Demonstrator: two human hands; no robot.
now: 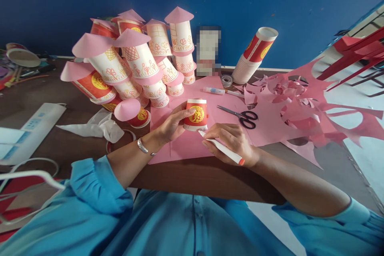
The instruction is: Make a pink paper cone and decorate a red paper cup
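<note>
My left hand holds a red paper cup with a yellow emblem, its fingers wrapped round the left side and the thumb on the front. In my right hand is a white marker with an orange end, its tip close to the cup's lower rim; whether it touches I cannot tell. Under both hands lies pink paper. Black-handled scissors rest on it to the right, partly spread. A glue stick lies behind the cup.
Cup towers with pink cone roofs crowd the left back. A tall stack of paper cups leans at the back right, near a tape roll. Cut pink scraps spread rightward. Crumpled white tissue and a white power strip lie left.
</note>
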